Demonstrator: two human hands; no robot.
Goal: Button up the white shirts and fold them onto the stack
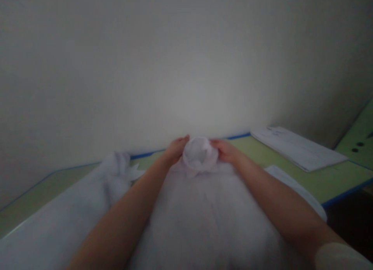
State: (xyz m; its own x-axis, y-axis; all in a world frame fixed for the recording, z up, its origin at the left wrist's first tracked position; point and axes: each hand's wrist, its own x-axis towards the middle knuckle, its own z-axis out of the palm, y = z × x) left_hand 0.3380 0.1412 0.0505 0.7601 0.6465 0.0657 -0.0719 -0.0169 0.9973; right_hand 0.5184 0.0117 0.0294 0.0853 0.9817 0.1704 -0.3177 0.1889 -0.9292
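Observation:
A white garment (201, 215) lies spread on the green table (335, 180) in front of me, its collar (200, 155) standing up in a round ring at the far end. My left hand (176, 149) grips the collar's left side with curled fingers. My right hand (225, 150) holds the collar's right side the same way. Both bare forearms stretch out over the cloth. The picture is blurred and dim.
More white cloth (116, 169) is bunched at the left. A folded white piece (297, 147) lies at the back right by the wall. The table has a blue edge (346, 192), which drops off at the right. A plain wall rises just behind the table.

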